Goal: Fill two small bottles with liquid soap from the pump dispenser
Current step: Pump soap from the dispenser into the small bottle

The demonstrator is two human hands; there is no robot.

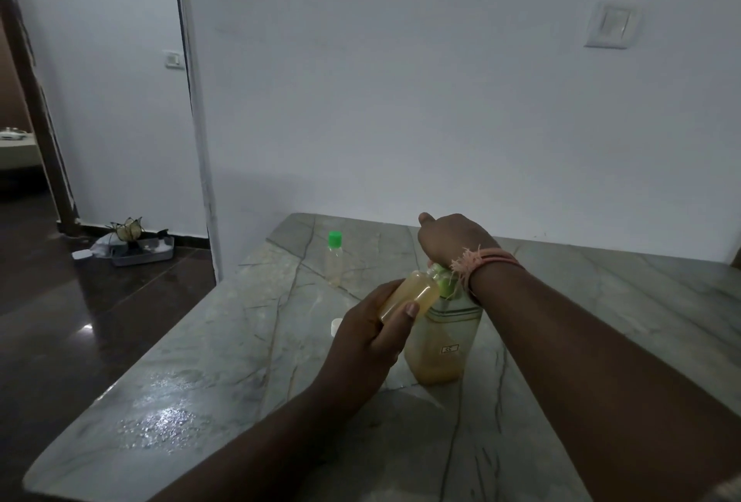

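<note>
A clear pump dispenser point(445, 345) with amber soap in its lower part stands on the marble table point(224, 361). My right hand point(453, 239) lies over its green pump head, which is mostly hidden beneath the hand and wrist. My left hand point(369, 335) grips a small uncapped bottle point(409, 293) of amber liquid, tilted with its mouth up against the pump spout. A second small bottle point(335, 259) with a green cap stands upright farther back, clear and holding little. A small white cap point(336, 326) lies on the table beside my left hand.
The table's left edge drops to a dark glossy floor. A white wall runs close behind the table. A tray with small items point(136, 249) sits on the floor by a doorway at the left. Pink threads circle my right wrist.
</note>
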